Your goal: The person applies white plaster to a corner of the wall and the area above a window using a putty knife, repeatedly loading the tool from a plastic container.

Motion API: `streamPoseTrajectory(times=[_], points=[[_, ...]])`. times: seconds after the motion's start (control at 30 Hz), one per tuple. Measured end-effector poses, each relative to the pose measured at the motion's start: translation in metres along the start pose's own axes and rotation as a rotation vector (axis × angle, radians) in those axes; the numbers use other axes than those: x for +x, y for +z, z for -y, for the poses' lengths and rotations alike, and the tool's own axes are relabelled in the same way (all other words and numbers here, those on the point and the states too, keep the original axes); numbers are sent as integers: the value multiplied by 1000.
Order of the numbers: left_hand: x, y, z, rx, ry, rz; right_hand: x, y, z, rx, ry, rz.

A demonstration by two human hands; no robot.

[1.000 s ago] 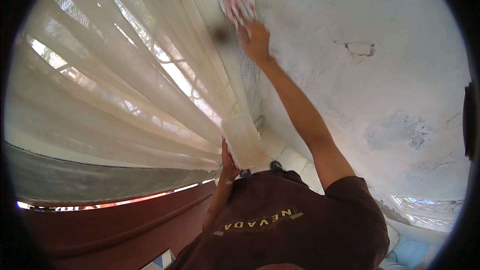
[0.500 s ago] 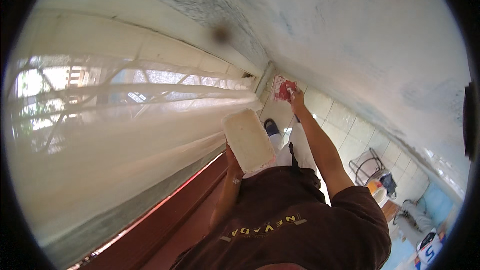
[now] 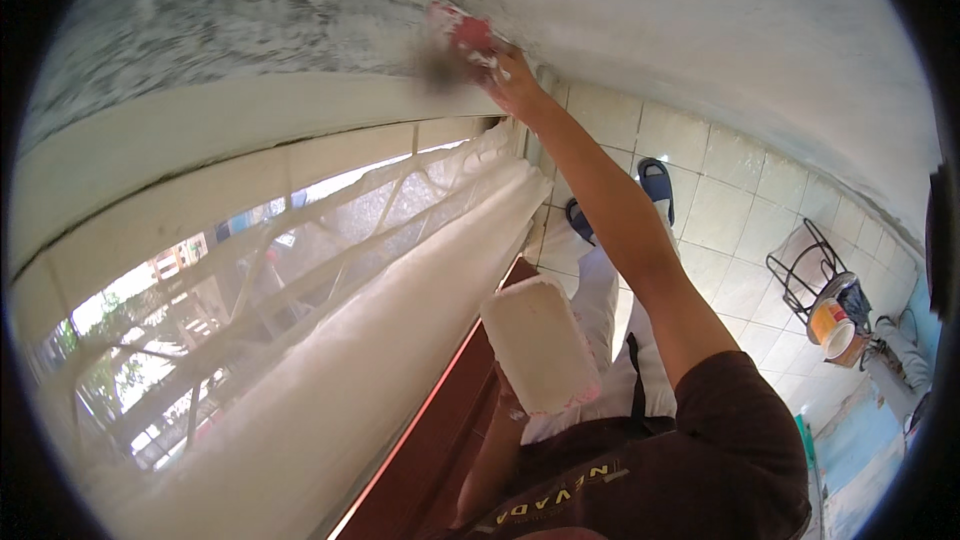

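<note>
My right hand is closed around a red putty spreader smeared with white paste. The spreader is held up at the wall corner, against or very close to the grey-streaked wall band above the window; motion blurs its edge. White paste also marks my fingers. Low in front of my body, my left hand supports a pale rectangular board with whitish, rough edges and pink smears along its lower rim. The board hides most of my left fingers.
A white sheer curtain hangs over the barred window on the left, above a dark red ledge. Pale floor tiles lie below. At the right stands a black metal-framed stool beside an orange-and-white bucket.
My right hand has raised the spreader from low in the corner up to the wall above the window. The board has shifted a little right and down in view as my head turned.
</note>
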State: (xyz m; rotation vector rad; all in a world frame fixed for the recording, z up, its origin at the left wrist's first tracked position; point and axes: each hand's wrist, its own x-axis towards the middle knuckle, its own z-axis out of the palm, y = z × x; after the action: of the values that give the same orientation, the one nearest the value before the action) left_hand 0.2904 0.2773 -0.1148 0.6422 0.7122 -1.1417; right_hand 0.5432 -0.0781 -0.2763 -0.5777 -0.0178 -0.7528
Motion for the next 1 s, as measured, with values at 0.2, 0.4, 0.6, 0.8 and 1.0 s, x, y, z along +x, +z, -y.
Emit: streamPoseTrajectory(times=[0.2, 0.4, 0.6, 0.8, 1.0], points=[[-16, -45, 1, -40, 7, -141, -102, -141, -64, -628, 769, -1035], [0, -51, -6, -19, -37, -135, -78, -188, -49, -1464, 571, -759], [7, -32, -6, -12, -33, -81, -6, -5, -31, -1553, -75, -478], [13, -20, -4, -23, -48, -50, -56, 95, 67, -1233, -281, -274], [10, -26, -4, -12, -58, -93, -97, -56, 33, -243, 166, -495]])
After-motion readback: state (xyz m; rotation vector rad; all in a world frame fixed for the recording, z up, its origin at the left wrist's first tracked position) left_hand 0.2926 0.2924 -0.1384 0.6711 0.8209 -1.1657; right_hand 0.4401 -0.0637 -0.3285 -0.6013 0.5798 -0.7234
